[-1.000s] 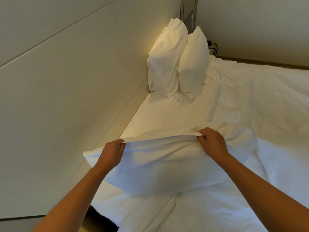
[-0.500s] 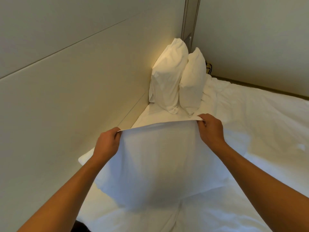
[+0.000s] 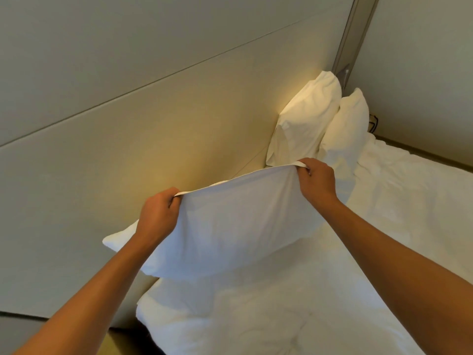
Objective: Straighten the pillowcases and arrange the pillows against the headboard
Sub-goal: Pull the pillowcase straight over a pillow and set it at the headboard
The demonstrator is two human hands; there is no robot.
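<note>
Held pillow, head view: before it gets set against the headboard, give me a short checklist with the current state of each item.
1. Both hands grip the pillowcase edge: ok. The left hand and right hand each pinch the top hem of the held pillow.
2. Pillow raised off the bed: ok.
3. Pillowcase straightened: ok on the near face, which hangs smooth; far side cannot tell.
4. Free spot at the headboard: ok, bare panel between the held pillow and the two standing pillows.
5. Standing pillows upright: ok, leaning in the corner.
6. Pillow seated fully inside its case: cannot tell.
</note>
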